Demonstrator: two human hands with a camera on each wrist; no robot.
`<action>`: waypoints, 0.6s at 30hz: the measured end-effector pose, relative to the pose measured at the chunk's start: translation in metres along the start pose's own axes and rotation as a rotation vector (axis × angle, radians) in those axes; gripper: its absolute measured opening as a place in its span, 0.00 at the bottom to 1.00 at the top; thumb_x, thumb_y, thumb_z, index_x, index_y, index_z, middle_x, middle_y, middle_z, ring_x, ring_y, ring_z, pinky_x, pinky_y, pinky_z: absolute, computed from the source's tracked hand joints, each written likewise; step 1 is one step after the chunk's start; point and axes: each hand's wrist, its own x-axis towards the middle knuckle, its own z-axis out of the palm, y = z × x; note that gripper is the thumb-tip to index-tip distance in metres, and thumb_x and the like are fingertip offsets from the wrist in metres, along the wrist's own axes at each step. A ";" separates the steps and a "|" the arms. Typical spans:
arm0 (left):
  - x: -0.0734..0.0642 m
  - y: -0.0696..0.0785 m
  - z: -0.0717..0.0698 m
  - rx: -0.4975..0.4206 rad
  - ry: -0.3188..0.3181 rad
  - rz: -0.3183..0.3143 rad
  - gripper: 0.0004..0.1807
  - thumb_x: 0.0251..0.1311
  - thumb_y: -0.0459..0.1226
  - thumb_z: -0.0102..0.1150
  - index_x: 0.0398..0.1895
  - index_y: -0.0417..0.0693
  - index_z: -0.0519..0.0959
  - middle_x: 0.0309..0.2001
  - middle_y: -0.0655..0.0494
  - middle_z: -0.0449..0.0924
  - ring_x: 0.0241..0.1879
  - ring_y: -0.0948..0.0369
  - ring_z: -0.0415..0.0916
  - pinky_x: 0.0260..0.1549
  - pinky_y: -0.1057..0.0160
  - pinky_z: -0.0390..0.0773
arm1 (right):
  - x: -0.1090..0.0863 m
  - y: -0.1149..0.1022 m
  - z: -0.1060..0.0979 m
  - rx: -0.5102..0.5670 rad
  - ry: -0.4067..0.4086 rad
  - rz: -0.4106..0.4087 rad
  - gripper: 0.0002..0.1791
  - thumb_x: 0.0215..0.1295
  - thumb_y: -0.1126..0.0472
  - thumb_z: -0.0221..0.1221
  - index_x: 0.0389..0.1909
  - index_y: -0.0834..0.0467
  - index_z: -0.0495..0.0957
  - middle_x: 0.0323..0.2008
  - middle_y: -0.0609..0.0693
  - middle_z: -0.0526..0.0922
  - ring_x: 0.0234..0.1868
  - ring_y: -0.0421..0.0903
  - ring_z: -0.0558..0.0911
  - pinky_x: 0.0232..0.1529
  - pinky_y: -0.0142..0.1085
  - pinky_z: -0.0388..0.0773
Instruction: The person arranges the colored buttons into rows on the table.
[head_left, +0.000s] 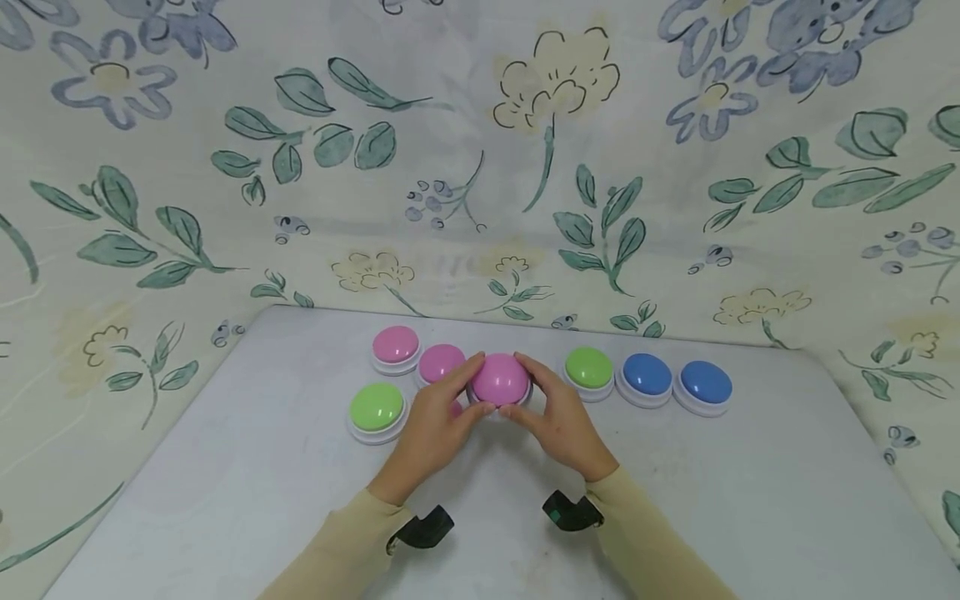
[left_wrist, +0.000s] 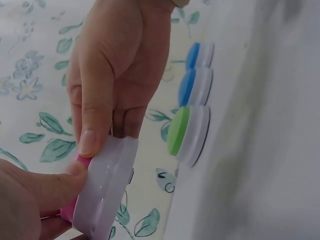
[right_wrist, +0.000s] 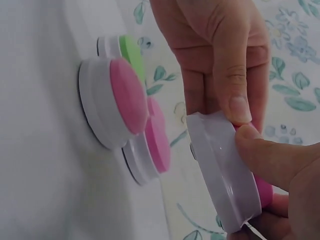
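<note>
Both hands hold one pink push button with a white round base (head_left: pixel 500 379), raised off the table and tilted in the wrist views. My left hand (head_left: pixel 435 421) grips its left side, thumb at the near edge of the dome. From the right, my right hand (head_left: pixel 564 425) grips it likewise, and the two thumb tips nearly meet. In the left wrist view the white base (left_wrist: pixel 107 185) shows its side between the hands. Pink buttons (right_wrist: pixel 130 95) stand near the left hand, one partly hidden behind it in the head view.
Left on the white table (head_left: pixel 247 467) are a pink button (head_left: pixel 395 344), another pink button (head_left: pixel 442 362) and a green button (head_left: pixel 377 407). To the right stand a green button (head_left: pixel 588 367) and two blue buttons (head_left: pixel 647 374). A floral cloth (head_left: pixel 465 208) hangs behind.
</note>
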 end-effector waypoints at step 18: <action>0.039 -0.015 0.032 -0.058 -0.061 -0.142 0.33 0.64 0.32 0.65 0.72 0.36 0.67 0.70 0.42 0.68 0.70 0.49 0.67 0.66 0.52 0.70 | 0.023 0.032 -0.005 -0.040 0.047 0.082 0.38 0.67 0.62 0.65 0.72 0.71 0.61 0.64 0.69 0.66 0.70 0.62 0.68 0.71 0.52 0.64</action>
